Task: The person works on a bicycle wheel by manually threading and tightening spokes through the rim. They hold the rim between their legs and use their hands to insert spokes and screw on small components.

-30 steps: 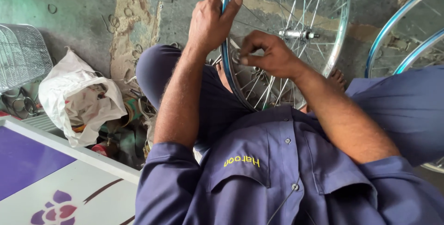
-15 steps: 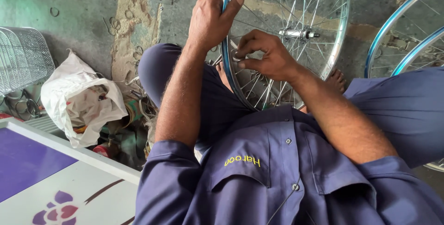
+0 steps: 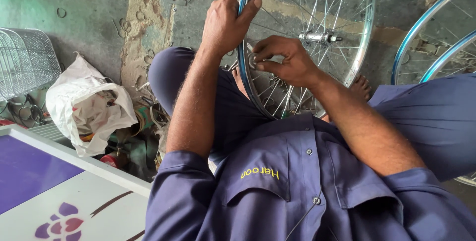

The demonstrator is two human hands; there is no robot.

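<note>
Your left hand grips the rim of the bicycle wheel near its top left, fingers curled over the outer edge and thumb pressed on the inner side. The wheel stands upright between your knees, its lower arc resting against your lap, hub to the right of both hands. Your right hand sits lower on the same rim, fingertips pinched narrow on a small metal piece right at the rim where a spoke meets it; what that piece is cannot be told. Spokes fan out behind your knuckles. A bare foot shows through the wheel, low right. Two more rims stand at the right edge, well apart from your hands. To your left, a crumpled white plastic bag lies on the floor beside a wire basket; a white and purple panel fills the lower left corner.
</note>
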